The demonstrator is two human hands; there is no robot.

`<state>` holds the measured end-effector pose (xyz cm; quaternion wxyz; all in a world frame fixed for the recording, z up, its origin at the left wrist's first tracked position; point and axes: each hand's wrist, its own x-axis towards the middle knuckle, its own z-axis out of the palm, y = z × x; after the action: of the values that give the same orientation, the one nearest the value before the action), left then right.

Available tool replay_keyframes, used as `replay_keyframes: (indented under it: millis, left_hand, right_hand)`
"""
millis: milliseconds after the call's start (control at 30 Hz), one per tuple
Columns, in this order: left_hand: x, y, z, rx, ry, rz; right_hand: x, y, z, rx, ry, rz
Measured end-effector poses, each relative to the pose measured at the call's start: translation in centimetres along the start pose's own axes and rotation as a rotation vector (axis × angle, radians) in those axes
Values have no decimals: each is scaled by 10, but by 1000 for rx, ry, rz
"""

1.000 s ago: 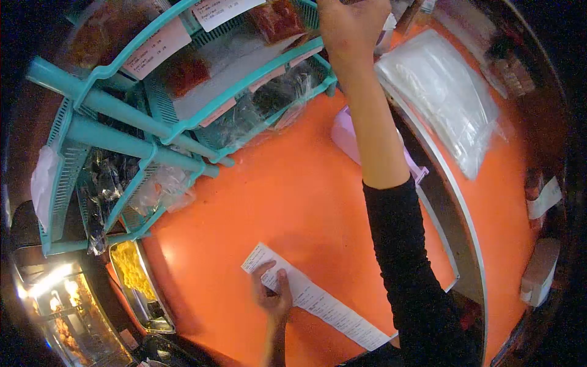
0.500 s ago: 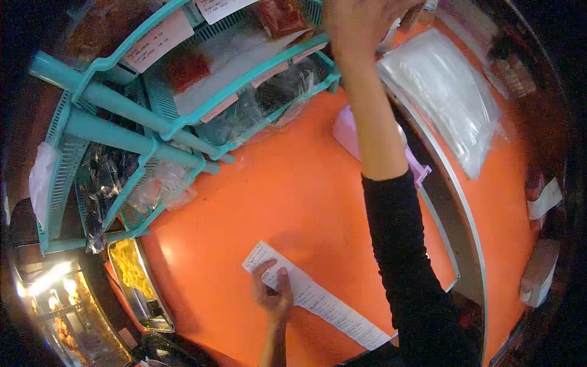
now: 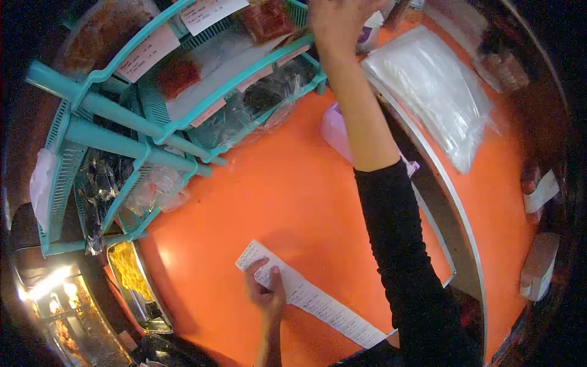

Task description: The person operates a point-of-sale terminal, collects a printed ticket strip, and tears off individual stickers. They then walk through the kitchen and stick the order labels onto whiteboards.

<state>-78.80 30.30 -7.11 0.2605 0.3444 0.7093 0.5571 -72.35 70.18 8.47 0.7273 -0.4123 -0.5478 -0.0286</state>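
On the near part of the orange counter (image 3: pixel 208 214), we find the left hand (image 3: pixel 267 292) laid over the left end of a long printed paper strip (image 3: pixel 324 309). Its finger and thumb stand a little apart and loosely curled against the paper; whether they pinch it or only press it down, we cannot tell. The strip runs slantwise to the right and nearer, up to the dark clothing (image 3: pixel 374 356) at the near edge. At the far side, the right hand (image 3: pixel 343 27) reaches out beyond a black sleeve (image 3: pixel 400 244), left of some clear bags (image 3: pixel 437 92) and farther than a pale purple object (image 3: pixel 335 129).

We would judge the paper easily creased or torn if the sleeve or clothing dragged on its right end while the left hand held the other. Withdrawn carelessly, the right arm (image 3: pixel 367 122) might knock the purple object below it or brush the bags, since all sit close together.

The far edge of our view cuts off the right hand's fingers, so we cannot say how far they spread or what they hold. Something pale (image 3: pixel 370 30) beside them is too partial to name. The arm covers part of the purple object, the print is too small to read, and we cannot make out where the strip's near end finishes
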Motion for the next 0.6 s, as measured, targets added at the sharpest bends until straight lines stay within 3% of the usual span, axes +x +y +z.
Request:
replay_keyframes:
  millis: [67, 167, 367, 433, 533, 600]
  left_hand:
    - [0, -2, -1, -52, -15, -48]
    - [1, -11, -2, 69, 11, 136]
    - [-2, -12, -3, -100, -3, -100]
    - [2, -18, -2, 82, 4, 152]
    - [9, -16, -7, 169, -18, 237]
    - [11, -5, -9, -202, -22, -46]
  right_hand:
    - [-4, -3, 0, 94, -20, 117]
    - [-8, -12, -8, 175, -134, 83]
    - [7, -4, -12, 109, -177, -54]
    - [9, -7, -18, 109, -206, -75]
    - [-9, -1, -37, 42, -371, -143]
    - [-28, -28, -68, 43, -150, -319]
